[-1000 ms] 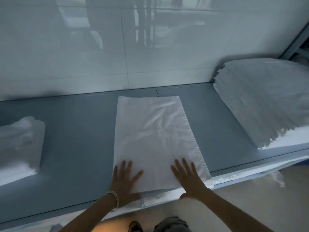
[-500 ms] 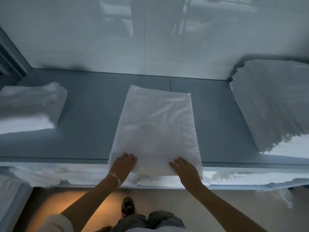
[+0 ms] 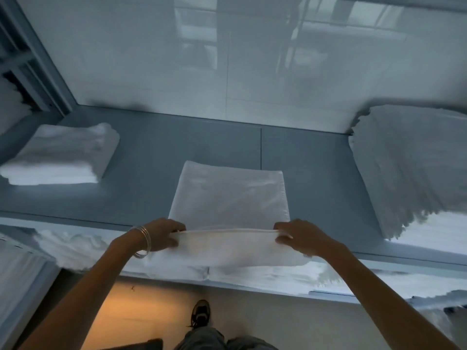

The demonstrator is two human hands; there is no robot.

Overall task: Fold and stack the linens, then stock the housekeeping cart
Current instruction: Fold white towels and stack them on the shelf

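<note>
White linen (image 3: pixel 228 198) flat at centre of grey shelf (image 3: pixel 151 152), near edge lifted clear of shelf front, left hand (image 3: pixel 161 234) pinching left corner, right hand (image 3: pixel 300 237) pinching right corner, folded stack (image 3: pixel 60 155) well apart at left, tall pile (image 3: pixel 414 168) well apart at right, bare shelf surface on both sides

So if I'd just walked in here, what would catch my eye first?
Probably the two bare hands at the near edge of the grey-blue shelf: the left hand and right hand each pinch a near corner of the white rectangular cloth, lifting that edge. Next, the tall ragged stack of white linens at the right, and the small folded white pile at the left.
</note>
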